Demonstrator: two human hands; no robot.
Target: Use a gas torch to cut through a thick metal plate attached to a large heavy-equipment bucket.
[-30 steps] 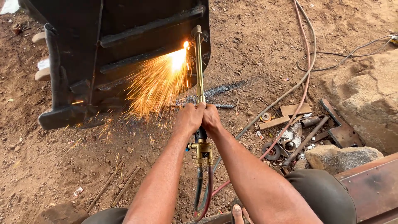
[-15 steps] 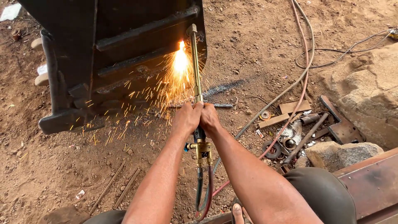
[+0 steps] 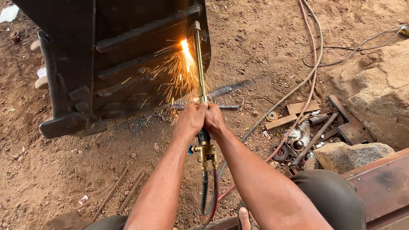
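A long brass cutting torch point(image 3: 199, 68) points away from me. My left hand point(image 3: 190, 120) and my right hand point(image 3: 213, 120) are both closed around its handle, side by side. Below the hands sit the brass valve body point(image 3: 208, 152) and two hoses point(image 3: 208, 194). The torch tip burns a bright flame point(image 3: 185, 46) against a dark steel excavator bucket point(image 3: 110, 55) lying on the dirt. Orange sparks point(image 3: 174, 79) spray down and left from the cut.
Scrap metal pieces, rings and bars point(image 3: 306, 125) lie on the dirt at the right beside rocks point(image 3: 375, 85). Hoses and a cable point(image 3: 311, 55) run up the right side. A rusty steel beam point(image 3: 383, 187) crosses the lower right corner. Thin rods point(image 3: 121, 196) lie at lower left.
The flame and torch tip have moved up along the bucket. The spark shower, wide and dense a second ago, has thinned. Both hands stay on the handle.
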